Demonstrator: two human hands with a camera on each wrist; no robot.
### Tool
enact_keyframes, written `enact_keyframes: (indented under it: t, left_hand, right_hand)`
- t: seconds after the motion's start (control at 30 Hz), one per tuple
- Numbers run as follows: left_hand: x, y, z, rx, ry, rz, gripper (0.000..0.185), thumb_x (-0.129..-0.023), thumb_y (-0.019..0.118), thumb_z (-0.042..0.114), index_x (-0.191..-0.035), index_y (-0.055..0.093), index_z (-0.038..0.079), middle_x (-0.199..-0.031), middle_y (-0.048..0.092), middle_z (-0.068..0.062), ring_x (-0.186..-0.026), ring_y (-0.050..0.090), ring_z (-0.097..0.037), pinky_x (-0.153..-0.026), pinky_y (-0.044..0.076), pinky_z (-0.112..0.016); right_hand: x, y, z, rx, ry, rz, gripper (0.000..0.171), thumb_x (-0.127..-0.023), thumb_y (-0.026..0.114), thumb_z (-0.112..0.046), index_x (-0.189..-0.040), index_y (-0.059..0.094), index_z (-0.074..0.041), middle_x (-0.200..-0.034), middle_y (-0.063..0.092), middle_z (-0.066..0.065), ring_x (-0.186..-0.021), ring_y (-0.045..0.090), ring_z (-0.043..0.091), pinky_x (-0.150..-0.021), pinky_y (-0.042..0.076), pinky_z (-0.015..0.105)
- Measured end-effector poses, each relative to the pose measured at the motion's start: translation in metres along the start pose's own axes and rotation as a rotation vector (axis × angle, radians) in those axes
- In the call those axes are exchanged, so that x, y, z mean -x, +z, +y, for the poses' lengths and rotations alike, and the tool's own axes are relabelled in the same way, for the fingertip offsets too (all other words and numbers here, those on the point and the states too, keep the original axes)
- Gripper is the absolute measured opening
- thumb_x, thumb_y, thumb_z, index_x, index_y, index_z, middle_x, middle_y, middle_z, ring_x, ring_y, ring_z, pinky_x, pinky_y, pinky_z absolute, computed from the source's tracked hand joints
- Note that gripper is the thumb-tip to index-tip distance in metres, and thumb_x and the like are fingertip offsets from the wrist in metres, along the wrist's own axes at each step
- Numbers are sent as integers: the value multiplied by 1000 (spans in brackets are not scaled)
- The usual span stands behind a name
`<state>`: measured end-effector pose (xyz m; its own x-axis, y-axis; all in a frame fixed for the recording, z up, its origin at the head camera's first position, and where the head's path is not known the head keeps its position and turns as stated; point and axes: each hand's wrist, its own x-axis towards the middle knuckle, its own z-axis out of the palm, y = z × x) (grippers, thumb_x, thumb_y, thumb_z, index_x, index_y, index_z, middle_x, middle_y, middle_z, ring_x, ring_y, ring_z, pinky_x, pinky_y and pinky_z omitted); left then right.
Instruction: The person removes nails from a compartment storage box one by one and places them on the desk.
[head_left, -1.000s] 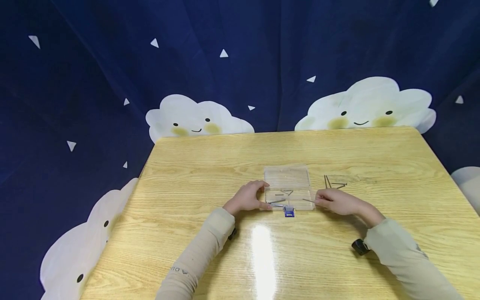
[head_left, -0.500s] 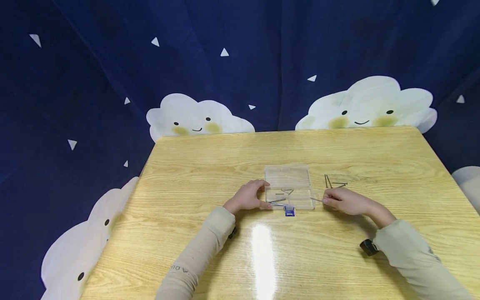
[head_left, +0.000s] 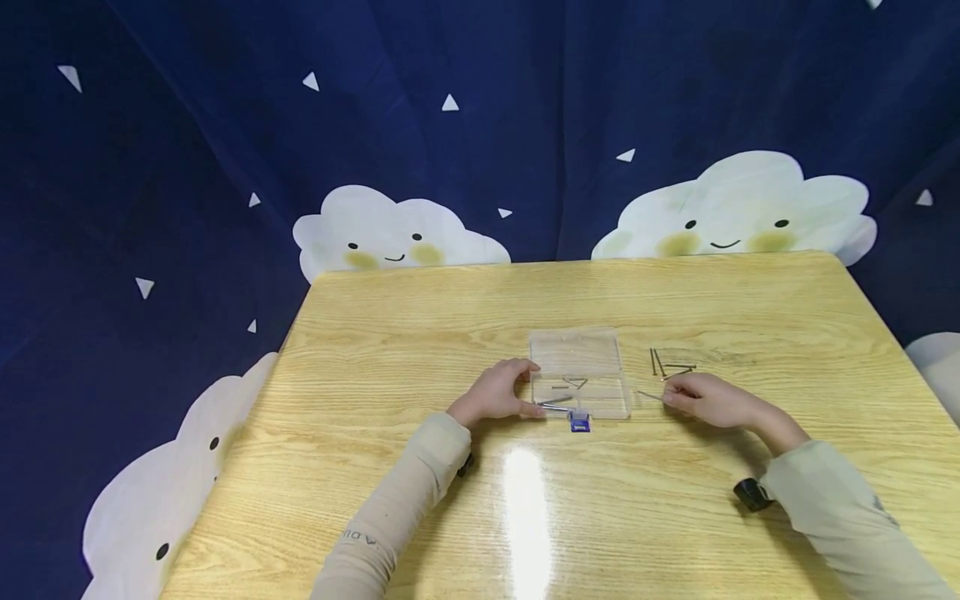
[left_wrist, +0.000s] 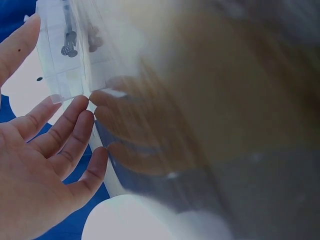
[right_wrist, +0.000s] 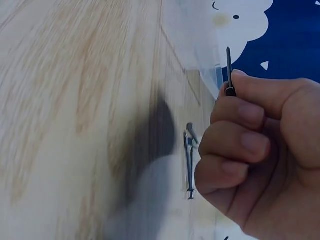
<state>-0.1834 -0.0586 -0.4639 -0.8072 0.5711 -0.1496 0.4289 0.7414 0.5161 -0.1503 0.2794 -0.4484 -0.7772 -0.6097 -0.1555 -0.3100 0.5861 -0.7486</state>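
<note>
A clear plastic box (head_left: 604,410) lies with its lid raised at the middle of the table. Thumb and fingers of my left hand (head_left: 498,392) hold its left end from the front and back; in the left wrist view fingertips touch the box's corner. Several nails (head_left: 555,400) lie inside, in separate compartments, and their patterned heads show in the left wrist view. To the right of the box, my right hand (head_left: 701,400) pinches one nail (right_wrist: 229,67) between thumb and index finger. Its pointed end sticks out toward the box, and its other fingers are curled.
Several loose nails (head_left: 679,366) lie on the wooden table (head_left: 420,325) just beyond the right hand. A blue latch (head_left: 580,422) juts from the box's front edge. The clear lid (head_left: 574,350) leans back behind the box. A dark blue curtain (head_left: 525,100) hangs behind the table.
My right hand has moved right with the nail, from over the box's right end to the table beside it. The left hand and box stay in place.
</note>
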Motion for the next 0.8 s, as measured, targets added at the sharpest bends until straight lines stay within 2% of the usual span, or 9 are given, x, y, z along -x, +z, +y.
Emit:
enact_keyframes:
  t: [0.2,0.53,0.8]
  left_hand:
    - [0,-1,1,9,-4,-1,71,-70,76,42,-127,49,8,-108,56,-4,-100,52,-18,-89,40,-31]
    - [1,-1,2,25,-21,-5,71,-70,77,41,-127,49,8,-109,56,-3,-102,51,-18,-91,39,-32]
    - [0,1,0,14,-19,-3,71,-71,76,41,-128,49,9,-109,56,-3,-101,51,-17,-91,40,-31]
  right_hand:
    - [4,-1,9,25,30,36,20,-96,46,-11,-77,51,-5,-59,37,-6,-50,33,4,-51,32,23]
    - [9,-3,23,132,64,124,19,-94,50,-10,-75,52,-7,-59,37,-5,-52,32,5,-54,31,24]
    - [9,-6,31,191,90,145,20,-93,52,-11,-73,53,-9,-61,40,-5,-54,34,6,-54,30,25]
